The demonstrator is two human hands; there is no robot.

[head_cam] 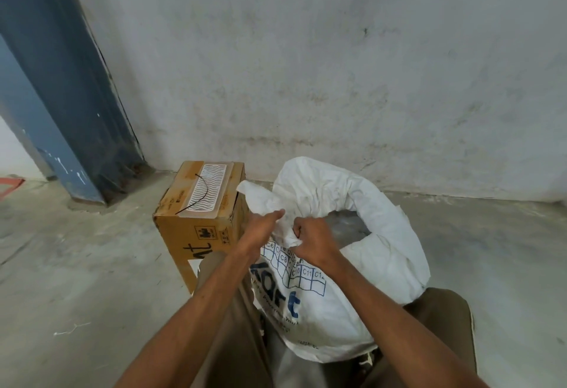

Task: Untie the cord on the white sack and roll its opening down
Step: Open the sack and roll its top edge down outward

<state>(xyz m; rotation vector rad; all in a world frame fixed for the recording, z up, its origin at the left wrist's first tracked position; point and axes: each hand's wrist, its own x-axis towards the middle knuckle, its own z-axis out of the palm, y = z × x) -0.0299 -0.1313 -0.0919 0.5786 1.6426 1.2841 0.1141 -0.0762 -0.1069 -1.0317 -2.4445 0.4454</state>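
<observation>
1. White sack (pixel 322 304) is standing on the concrete floor (pixel 76 280) between the person's knees, leaning slightly toward the camera, close to the grey plastered wall (pixel 306 65).
2. Sack material is showing as thin woven plastic, crinkled and matte; blue print is running across its near face: a grid of boxes with labels such as C8, C11, C12, and larger blue lettering below, partly folded out of reading.
3. Sack opening is lying already turned over into a thick, soft roll (pixel 377 203) that is curving round the far and right side of the mouth; a dark hollow is showing inside it.
4. Right hand (pixel 313 239) is sitting at the near edge of the sack's mouth, fingers clenched round a bunched wad of the white fabric.
5. Left hand (pixel 260 228) is lying just left of the right hand, fingers stretched forward and touching the sack's upstanding corner flap; cannot tell whether the thumb is pinching it.
6. Cardboard box (pixel 199 222) is standing just left of the sack, touching or nearly so; brown, corrugated, square-edged, taped top with a white wavy-patterned label.
7. A thin black cord (pixel 201 192) is lying in a loose curve across the box top, apart from the sack.
8. A blue-grey painted column (pixel 61 96) is rising well left of the sack, behind the box.
</observation>
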